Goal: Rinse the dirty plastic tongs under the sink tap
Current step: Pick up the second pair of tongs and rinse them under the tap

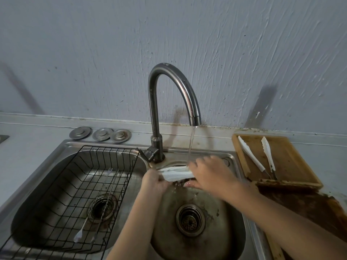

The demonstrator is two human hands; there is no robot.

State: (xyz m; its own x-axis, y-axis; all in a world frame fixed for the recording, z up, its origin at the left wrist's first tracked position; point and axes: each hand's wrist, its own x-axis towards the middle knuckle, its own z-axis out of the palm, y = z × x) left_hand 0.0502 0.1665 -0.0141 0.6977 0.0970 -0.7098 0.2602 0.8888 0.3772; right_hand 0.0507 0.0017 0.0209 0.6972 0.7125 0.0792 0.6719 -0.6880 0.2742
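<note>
The white plastic tongs (pixel 176 173) lie roughly level over the right-hand basin of the sink (pixel 242 228), held between both hands just under the spout of the tap (pixel 169 102), whose stream of water (pixel 191 145) falls onto them near the right hand. The left hand (pixel 153 182) is closed around the left end of the tongs, thumb over the top, while the right hand (pixel 208 171) wraps over the other end with its fingers curled beneath; water drips from under it towards the drain (pixel 190 219). Judged from their thin, pale arms, the tongs look light and springy rather than rigid, so a squeeze would likely close them and letting go would let them spring apart. Wet plastic is probably slick, and the toothed edges give the better purchase; a hold at one end, with the other hand sliding along the arms, seems the surest way to expose every face to the flow. They appear sturdy enough that a drop into the basin would do little harm. Two more pairs of white tongs (pixel 260 156) rest on the wooden tray (pixel 293 158) to the right of the sink, well apart from the hands, and a black wire rack (pixel 62 203) with thin metal forks (pixel 105 186) sits in the left basin.
</note>
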